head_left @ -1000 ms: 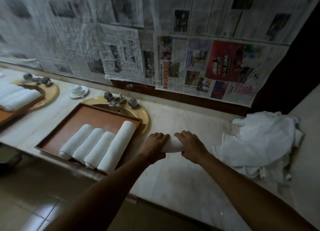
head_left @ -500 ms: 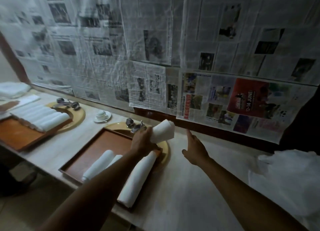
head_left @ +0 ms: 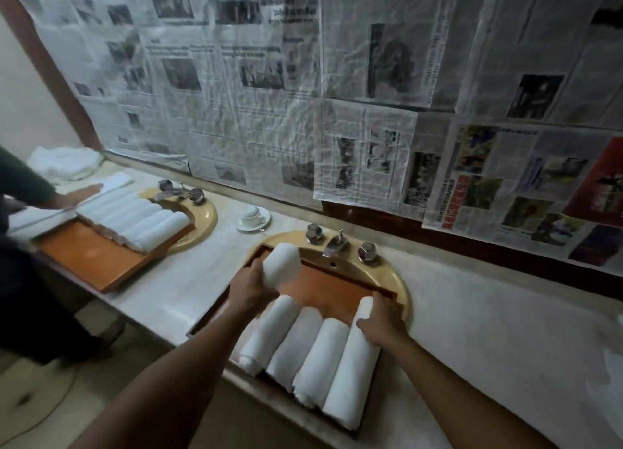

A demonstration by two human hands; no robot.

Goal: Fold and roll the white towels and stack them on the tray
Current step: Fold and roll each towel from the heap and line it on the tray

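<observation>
Above tray, rolled towel (left grip)

I see a pale marble counter running along the newspapered wall, with two yellow basins sunk into it. A wooden tray lies over the near basin and a second tray over the far basin. Between them a white cup and saucer sits on the marble, and loose white towels are heaped at the far left end.
</observation>
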